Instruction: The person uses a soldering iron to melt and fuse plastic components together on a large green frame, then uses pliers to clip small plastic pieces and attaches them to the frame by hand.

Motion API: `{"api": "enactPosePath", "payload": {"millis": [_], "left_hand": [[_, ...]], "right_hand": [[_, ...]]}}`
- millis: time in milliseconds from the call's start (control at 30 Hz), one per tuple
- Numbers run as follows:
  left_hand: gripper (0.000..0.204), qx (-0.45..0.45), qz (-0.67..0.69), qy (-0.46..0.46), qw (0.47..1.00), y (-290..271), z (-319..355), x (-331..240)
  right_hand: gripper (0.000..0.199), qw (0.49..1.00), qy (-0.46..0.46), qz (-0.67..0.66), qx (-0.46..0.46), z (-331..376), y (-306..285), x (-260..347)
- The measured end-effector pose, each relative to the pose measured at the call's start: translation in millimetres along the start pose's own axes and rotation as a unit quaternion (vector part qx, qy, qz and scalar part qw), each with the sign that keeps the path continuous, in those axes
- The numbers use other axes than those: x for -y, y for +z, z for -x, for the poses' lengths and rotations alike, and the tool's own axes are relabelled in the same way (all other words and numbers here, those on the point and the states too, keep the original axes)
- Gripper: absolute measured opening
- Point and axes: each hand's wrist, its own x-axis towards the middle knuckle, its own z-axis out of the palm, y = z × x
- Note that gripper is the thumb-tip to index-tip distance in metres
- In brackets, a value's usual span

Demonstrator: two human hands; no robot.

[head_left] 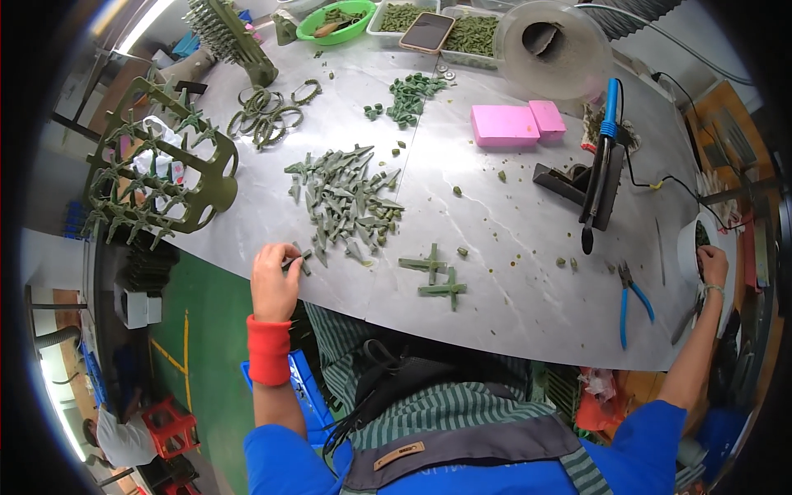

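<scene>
Two green cross-shaped pieces (435,276) sit near the front edge of the grey surface (511,247), just right of a big pile of green spikes (346,202), too many to count. Left hand (274,280) has its grip pinched shut on one small green part (299,261) at the near edge. Right hand (713,266) is far right at a white container (686,243); can't tell its grip. Two pink blocks (516,124) lie further back.
</scene>
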Motion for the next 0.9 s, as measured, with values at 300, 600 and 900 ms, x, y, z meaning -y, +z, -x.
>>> {"api": "enactPosePath", "payload": {"millis": [300, 600, 900], "left_hand": [[0.021, 0.059, 0.107, -0.108, 0.987, -5.9, 5.1, 13.7], [0.018, 0.073, 0.405, -0.052, 0.910, 10.5, -22.6, -104.4], [0.019, 0.320, 0.602, 0.008, 0.732, 58.3, -11.7, -235.5]], "right_hand": [[0.028, 0.911, -0.048, -0.403, -0.077, 83.2, -32.2, 76.1], [0.014, 0.883, -0.153, -0.431, 0.104, 206.9, -2.4, 216.1], [0.013, 0.900, -0.276, -0.321, 0.106, 236.3, 22.4, 249.8]]}}
